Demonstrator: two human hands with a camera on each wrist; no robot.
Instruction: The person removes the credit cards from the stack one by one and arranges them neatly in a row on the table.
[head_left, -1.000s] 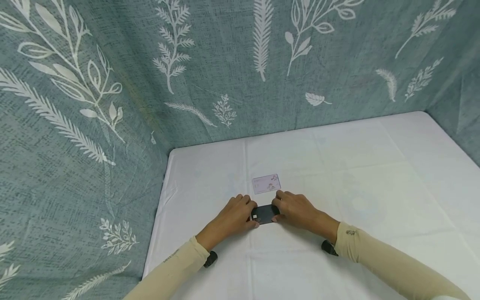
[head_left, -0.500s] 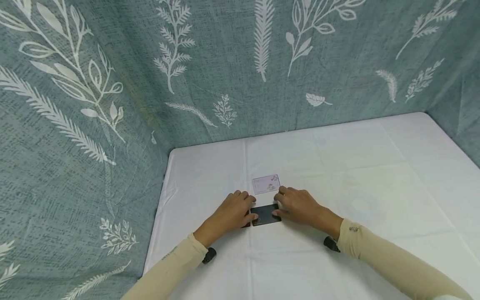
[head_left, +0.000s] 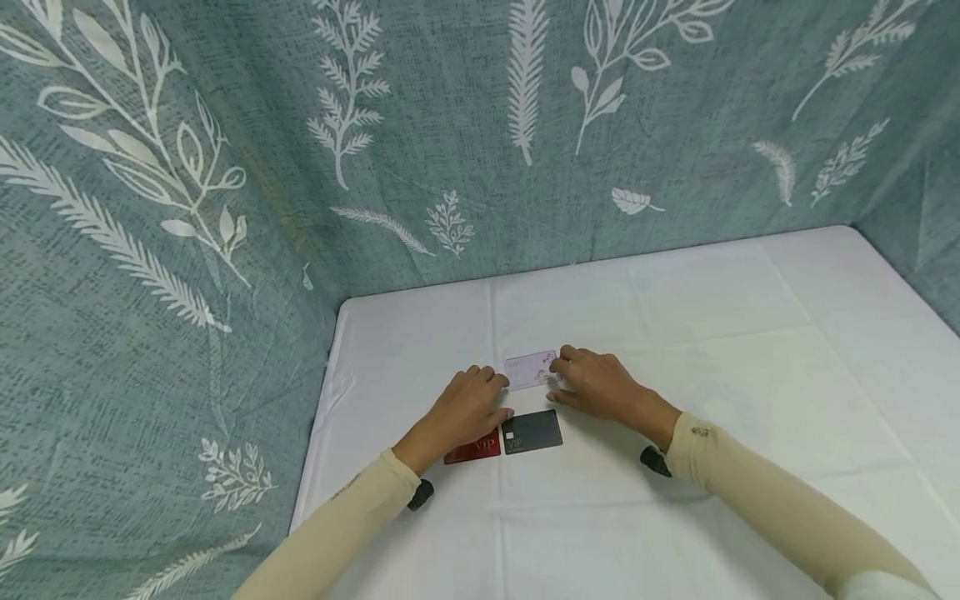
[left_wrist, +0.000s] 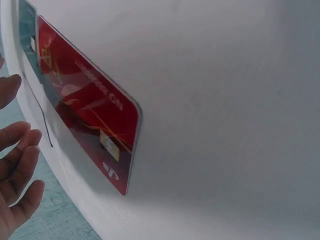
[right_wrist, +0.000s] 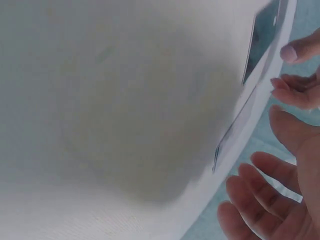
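Observation:
A pale lilac card [head_left: 527,370] with a floral print lies flat on the white table. My left hand [head_left: 467,408] hovers by its left edge, fingers loosely bent and nothing held. My right hand [head_left: 600,385] is at the right edge of that card, its fingertips overlapping the corner in the head view; whether they touch it I cannot tell. Nearer to me lies a black card [head_left: 534,432] marked VIP. To its left is a red card [head_left: 480,448], partly hidden by my left hand in the head view and fully seen as a red card [left_wrist: 90,100] in the left wrist view.
The white-covered table [head_left: 712,375] extends far to the right. A green-grey curtain [head_left: 480,150] with white leaf prints hangs behind it and along its left side. A dark wrist-worn device [head_left: 655,461] shows under the right wrist.
Both hands have left the black card and moved away from me to the lilac card. The red card, earlier hidden under my left hand, is now partly uncovered beside the black card.

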